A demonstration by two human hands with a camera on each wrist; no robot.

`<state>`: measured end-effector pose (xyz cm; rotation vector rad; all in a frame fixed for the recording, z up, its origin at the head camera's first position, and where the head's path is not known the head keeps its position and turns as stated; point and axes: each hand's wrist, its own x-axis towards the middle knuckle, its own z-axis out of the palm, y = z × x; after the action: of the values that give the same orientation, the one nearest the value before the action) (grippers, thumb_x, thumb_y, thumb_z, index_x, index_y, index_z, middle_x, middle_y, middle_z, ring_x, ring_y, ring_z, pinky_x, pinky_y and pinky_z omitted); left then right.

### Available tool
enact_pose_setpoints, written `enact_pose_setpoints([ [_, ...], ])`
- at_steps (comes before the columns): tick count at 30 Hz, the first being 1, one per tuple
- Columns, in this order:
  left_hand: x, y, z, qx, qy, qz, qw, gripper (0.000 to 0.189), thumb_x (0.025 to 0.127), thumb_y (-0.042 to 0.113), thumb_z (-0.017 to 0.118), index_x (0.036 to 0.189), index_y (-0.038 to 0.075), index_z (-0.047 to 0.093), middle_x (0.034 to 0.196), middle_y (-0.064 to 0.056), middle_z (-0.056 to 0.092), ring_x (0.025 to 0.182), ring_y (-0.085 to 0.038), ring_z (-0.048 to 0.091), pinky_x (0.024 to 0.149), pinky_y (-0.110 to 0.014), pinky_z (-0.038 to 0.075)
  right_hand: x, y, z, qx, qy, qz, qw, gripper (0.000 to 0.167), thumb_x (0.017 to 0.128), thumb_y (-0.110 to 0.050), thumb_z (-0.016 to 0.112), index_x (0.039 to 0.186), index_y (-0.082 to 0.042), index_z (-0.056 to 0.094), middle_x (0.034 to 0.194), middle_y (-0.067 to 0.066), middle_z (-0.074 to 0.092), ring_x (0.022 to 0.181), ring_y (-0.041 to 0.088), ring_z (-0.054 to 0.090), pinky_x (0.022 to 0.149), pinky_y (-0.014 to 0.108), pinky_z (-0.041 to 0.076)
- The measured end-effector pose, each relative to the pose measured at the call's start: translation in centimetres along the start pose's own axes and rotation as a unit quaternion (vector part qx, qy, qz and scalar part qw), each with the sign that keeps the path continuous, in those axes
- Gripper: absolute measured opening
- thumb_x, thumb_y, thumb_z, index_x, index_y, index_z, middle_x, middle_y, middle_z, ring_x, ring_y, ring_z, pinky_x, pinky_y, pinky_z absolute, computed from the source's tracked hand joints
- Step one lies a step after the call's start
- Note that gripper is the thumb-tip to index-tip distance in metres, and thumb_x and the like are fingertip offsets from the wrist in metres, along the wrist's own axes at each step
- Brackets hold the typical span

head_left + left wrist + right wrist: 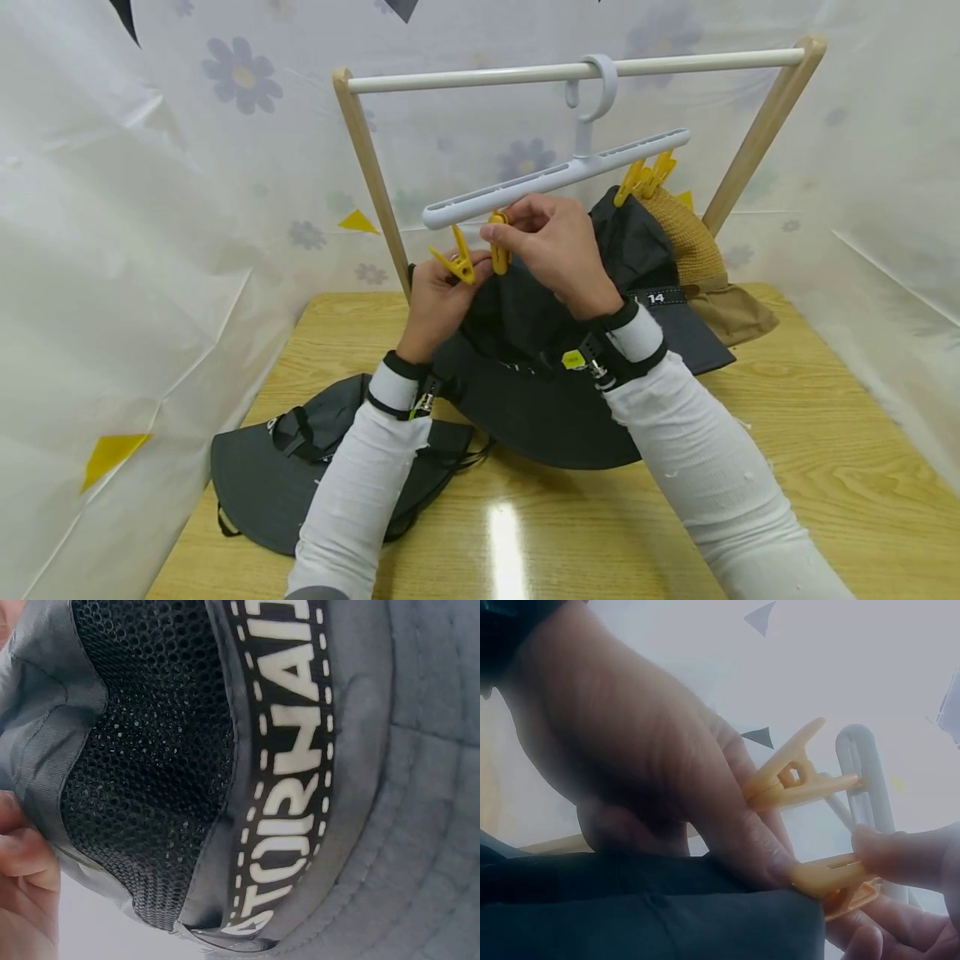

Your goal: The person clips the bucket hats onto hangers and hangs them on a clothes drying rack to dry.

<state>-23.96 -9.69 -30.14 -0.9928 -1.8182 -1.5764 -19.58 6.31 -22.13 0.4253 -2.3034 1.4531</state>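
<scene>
Black hat (pixel 555 425) sits under the left part of the hanger (pixel 555 177), probably light and floppy, best held by its crown, where left hand (pixel 437 307) fingers pinch cloth while right hand (pixel 561 250) fingers pinch a yellow clip (pixel 500 257).

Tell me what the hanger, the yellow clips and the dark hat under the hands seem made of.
Hanger: probably plastic, pale, smooth, with rounded moulded edges. Yellow clips: likely plastic, evenly coloured, slight sheen. Dark hat: matt fabric, perhaps synthetic, with visible stitching and a mesh panel.
</scene>
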Motion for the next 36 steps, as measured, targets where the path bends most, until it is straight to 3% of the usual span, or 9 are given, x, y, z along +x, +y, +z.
enact_pose_setpoints([
  [8,0.26,0.25,-0.03,-0.003,0.009,-0.005,0.9999,0.013,0.09,-0.002,0.068,0.099,-0.01,0.074,0.094,-0.027,0.073,0.083,0.004,0.063,0.071,-0.019,0.049,-0.06,-0.04,0.02,-0.002,0.0,0.003,1.0,0.023,0.091,-0.019,0.073,0.104,0.0,0.071,0.099,0.02,0.072,0.082,0.014,0.064,0.078,0.033,0.053],
  [29,0.25,0.53,0.19,0.011,0.02,-0.011,0.9997,0.014,0.092,0.001,0.067,0.098,-0.01,0.072,0.083,-0.025,0.071,0.07,-0.001,0.054,0.063,-0.019,0.041,-0.06,0.09,0.1,0.01,0.007,-0.001,0.9999,0.021,0.091,-0.018,0.073,0.102,0.0,0.072,0.096,0.019,0.072,0.078,0.01,0.063,0.078,0.033,0.053],
  [36,0.27,0.57,0.18,0.007,0.02,-0.003,0.9998,0.014,0.092,-0.001,0.066,0.1,-0.011,0.072,0.09,-0.026,0.072,0.074,0.0,0.057,0.065,-0.018,0.042,-0.03,0.15,0.14,0.024,0.009,0.001,0.9997,0.02,0.09,-0.016,0.073,0.101,0.001,0.072,0.095,0.017,0.072,0.078,0.008,0.063,0.079,0.033,0.054],
])
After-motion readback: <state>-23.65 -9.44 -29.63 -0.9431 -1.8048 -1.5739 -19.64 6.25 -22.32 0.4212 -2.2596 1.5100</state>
